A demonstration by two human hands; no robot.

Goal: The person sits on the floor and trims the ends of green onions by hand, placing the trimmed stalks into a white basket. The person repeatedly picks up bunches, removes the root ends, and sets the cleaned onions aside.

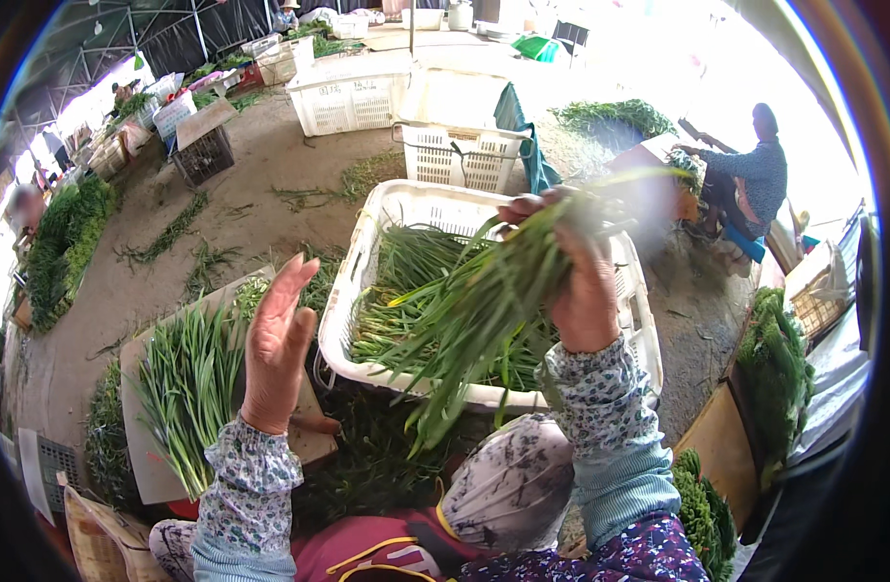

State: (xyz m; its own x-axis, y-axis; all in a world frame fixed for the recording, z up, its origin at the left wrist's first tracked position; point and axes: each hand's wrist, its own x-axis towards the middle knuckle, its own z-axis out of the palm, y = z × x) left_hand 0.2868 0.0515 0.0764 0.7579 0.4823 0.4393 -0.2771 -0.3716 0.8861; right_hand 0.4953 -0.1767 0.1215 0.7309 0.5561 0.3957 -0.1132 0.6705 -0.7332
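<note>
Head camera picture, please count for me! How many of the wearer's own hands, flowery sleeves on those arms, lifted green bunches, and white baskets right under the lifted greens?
Hands: 2, left hand and right hand
Flowery sleeves: 2, left sleeve and right sleeve
Lifted green bunch: 1
White basket right under it: 1
Total: 6

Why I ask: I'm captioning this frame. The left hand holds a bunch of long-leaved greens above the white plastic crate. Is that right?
Not quite: the hand is wrong. The head view shows the right hand holding the bunch of long-leaved greens above the white plastic crate; the left hand is raised, open and holds nothing.
</note>
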